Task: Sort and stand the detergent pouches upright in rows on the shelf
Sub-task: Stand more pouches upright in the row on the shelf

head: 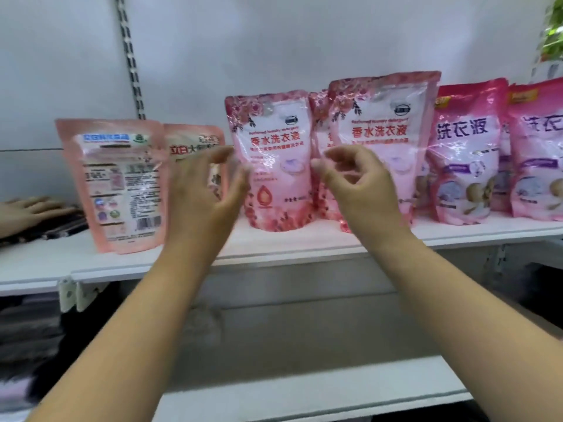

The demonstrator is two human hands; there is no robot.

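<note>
**Both hands raised before a row of standing pouches**

Nearest are two bare forearms reaching up to the white shelf [274, 257]. Left hand [202, 184] has its fingers spread and straight, holding nothing, in front of the gap between a peach pouch and a rose-print pouch [271, 159]. Right hand [356, 184] is loosely curled and empty, partly covering a second rose-print pouch [387, 129].

All pouches stand upright on the shelf. At left, a peach pouch [117, 184] shows its back with a barcode; another peach pouch [198, 144] stands just behind it. Both rose-print pouches read "香水洗衣液" and "Perfumed laundry detergent". Right of them, two brighter pink pouches [466, 153] read "洗衣液".

Another person's hand [27, 211] rests on dark packets [64, 226] at far left. A slotted upright [132, 65] runs up the back wall; green leaves [553, 35] show top right.
</note>
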